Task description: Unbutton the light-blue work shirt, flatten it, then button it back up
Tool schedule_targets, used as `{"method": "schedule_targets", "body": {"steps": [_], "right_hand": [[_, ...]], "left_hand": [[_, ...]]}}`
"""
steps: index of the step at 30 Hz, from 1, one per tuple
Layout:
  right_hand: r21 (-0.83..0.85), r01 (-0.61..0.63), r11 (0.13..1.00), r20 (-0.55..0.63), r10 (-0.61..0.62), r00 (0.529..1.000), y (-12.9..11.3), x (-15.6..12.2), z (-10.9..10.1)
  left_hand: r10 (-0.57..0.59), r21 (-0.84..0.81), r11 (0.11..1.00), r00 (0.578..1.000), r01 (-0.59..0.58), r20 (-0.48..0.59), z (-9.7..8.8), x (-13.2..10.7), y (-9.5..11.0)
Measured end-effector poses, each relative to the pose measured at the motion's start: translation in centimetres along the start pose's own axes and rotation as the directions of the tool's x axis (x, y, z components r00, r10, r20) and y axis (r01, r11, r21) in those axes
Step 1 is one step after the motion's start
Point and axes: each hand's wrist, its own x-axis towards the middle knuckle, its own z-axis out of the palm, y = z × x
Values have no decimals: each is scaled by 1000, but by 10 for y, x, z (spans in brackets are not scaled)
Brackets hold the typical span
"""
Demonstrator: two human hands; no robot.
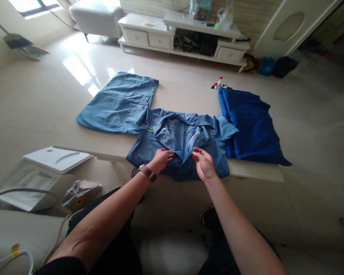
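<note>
Both hands, left [161, 158] and right [204, 164], pinch the blue shirt's [186, 137] front.

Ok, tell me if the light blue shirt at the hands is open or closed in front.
Open: the shirt parts in a V between the left hand and right hand, showing pale lining.

Light blue shirt [180, 147], royal blue cloth [250, 124], beige table [186, 89], brown watch strap [147, 172]

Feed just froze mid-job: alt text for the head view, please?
The left hand and right hand touch the front opening of a blue collared work shirt on a table. A light blue garment lies left of it, a dark blue garment right.
</note>
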Motion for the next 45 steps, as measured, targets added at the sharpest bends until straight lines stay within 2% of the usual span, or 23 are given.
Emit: {"method": "schedule_targets", "body": {"steps": [3, 7, 11, 14, 17, 20, 23, 26, 34, 37, 40, 45], "right_hand": [[-28, 30, 999, -68, -32, 997, 4, -1, -3], [-29, -7, 1000, -123, 3, 992, 9, -3, -10], [-46, 3, 999, -86, -7, 996, 6, -9, -12], [-118, 78, 990, -52, -84, 995, 2, -15, -11], [-239, 189, 953, 19, -190, 982, -2, -20, -9], [-309, 249, 918, 94, -231, 968, -2, -25, -7], [-334, 266, 904, 132, -235, 963, -1, -27, -6], [-345, 272, 898, 157, -231, 960, -2, -29, -4], [-367, 289, 884, 127, -260, 957, -6, -29, -3], [-352, 306, 885, 116, -283, 952, -8, -31, -4], [-350, 311, 883, 123, -286, 950, -11, -33, -4], [-318, 274, 907, 170, -230, 958, -11, -35, -4]], "left_hand": [[-27, -10, 1000, 999, 27, 41, 5, 1, 3], [33, 64, 997, 998, -37, 51, 14, -2, 7], [150, 85, 984, 985, -156, 80, 24, -10, 12], [253, 221, 936, 961, -273, 115, 26, -20, 16], [292, 271, 895, 925, -354, 242, 24, -33, 21], [272, 197, 916, 902, -349, 335, 22, -44, 22], [237, 171, 934, 902, -314, 362, 23, -49, 20], [251, 173, 924, 884, -340, 394, 23, -50, 17], [295, 184, 899, 860, -398, 416, 17, -47, 17], [352, 289, 838, 863, -463, 363, 15, -48, 20], [431, 404, 739, 839, -539, 332, 14, -54, 24], [448, 435, 676, 800, -595, 400, 16, -65, 29]]}}
